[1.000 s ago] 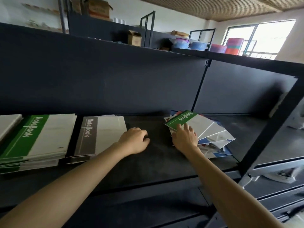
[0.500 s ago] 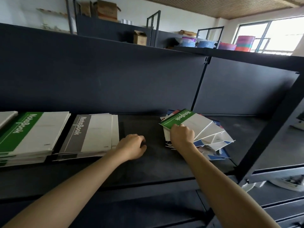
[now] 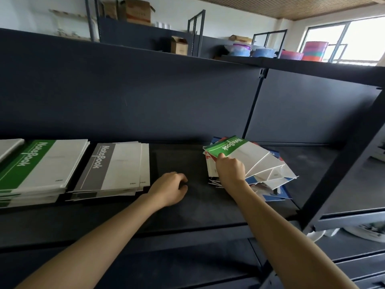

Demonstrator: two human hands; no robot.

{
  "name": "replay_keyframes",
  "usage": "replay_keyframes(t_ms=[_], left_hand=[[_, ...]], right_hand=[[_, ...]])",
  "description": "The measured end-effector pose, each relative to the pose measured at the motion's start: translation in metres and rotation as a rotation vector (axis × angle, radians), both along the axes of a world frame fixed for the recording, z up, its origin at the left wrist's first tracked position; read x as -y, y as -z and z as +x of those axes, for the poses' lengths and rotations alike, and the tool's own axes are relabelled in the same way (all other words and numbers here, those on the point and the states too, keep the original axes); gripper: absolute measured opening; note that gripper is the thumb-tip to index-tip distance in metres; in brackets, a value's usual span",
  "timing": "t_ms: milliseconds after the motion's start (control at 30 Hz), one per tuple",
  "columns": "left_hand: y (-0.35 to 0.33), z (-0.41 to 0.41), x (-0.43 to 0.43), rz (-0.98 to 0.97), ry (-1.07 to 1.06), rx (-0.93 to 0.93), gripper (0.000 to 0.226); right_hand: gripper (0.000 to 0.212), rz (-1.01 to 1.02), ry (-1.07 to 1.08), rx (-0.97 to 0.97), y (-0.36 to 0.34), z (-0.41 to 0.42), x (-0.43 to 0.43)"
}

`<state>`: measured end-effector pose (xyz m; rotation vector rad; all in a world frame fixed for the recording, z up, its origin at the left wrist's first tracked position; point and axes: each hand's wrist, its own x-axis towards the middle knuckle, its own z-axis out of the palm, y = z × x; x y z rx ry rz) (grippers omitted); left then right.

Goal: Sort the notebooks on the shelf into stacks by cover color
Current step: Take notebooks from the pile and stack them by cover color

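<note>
Right hand [image 3: 230, 170] pinches the green notebook [image 3: 233, 148] at its near-left edge, thumb on top against the green band. The fingers are curled under the cover and hidden, so I can't tell how far under they reach. That notebook is the top of the fanned unsorted pile [image 3: 270, 180], which spreads out to the right of and behind the right hand. The lower covers only peek out as blue and red slivers, and the wrist covers the pile's near-left corner, so the count is unreadable. Left hand [image 3: 169, 187] rests on the bare shelf board [image 3: 198, 205], just left of the right hand and apart from it. Its fingers are loosely curled and hold nothing; the fingertips are tucked out of sight. Just left of the left hand, not touching it, is the grey-band stack [image 3: 116, 165], slightly staggered, with its lower books lost in shadow. Further left is the green-band stack [image 3: 35, 163], its near-left corner cut off by the frame edge. Beyond that is a white-topped stack [image 3: 9, 144], mostly out of frame, band colour not visible. Above and beyond both hands are cardboard boxes [image 3: 179, 45] and coloured tubs [image 3: 262, 52] on the shelf tops, too small to make out any detail.
</note>
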<state>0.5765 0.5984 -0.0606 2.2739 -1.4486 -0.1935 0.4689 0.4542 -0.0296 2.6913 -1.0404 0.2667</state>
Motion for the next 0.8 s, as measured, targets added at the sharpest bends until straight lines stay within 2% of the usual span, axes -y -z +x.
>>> replay_keyframes(t_ms=[200,300,333,367,433,467,533,633,733,800], left_hand=[[0.002,-0.004,-0.002,-0.071,-0.006,-0.094,0.035],[-0.001,-0.010,0.004,-0.199,-0.081,-0.283,0.035],[-0.003,-0.012,0.007,-0.251,-0.125,-0.408,0.035],[-0.005,-0.016,0.009,-0.301,-0.179,-0.614,0.036],[-0.012,-0.022,0.013,-0.373,-0.257,-1.127,0.040],[-0.015,-0.025,0.013,-0.396,-0.267,-1.321,0.042],[-0.019,-0.027,0.010,-0.415,-0.248,-1.540,0.041],[-0.022,-0.029,0.003,-0.446,-0.220,-1.686,0.039],[-0.023,-0.036,-0.008,-0.498,-0.237,-1.699,0.021],[-0.019,-0.038,-0.018,-0.562,-0.252,-1.668,0.026]], right_hand=[[0.032,-0.002,0.003,-0.002,-0.004,-0.014,-0.009],[0.032,0.029,0.010,0.035,-0.012,-0.026,-0.017],[0.032,0.043,0.008,0.057,-0.014,-0.030,-0.019],[0.031,0.053,0.004,0.088,-0.015,-0.033,-0.021],[0.029,0.062,-0.023,0.167,-0.014,-0.040,-0.026],[0.030,0.056,-0.038,0.197,-0.012,-0.043,-0.029],[0.031,0.043,-0.075,0.253,-0.005,-0.047,-0.036],[0.026,0.052,-0.208,0.389,0.005,-0.048,-0.049],[0.018,0.037,-0.385,0.493,0.017,-0.046,-0.061],[0.013,0.115,-0.469,0.493,0.023,-0.045,-0.070]])
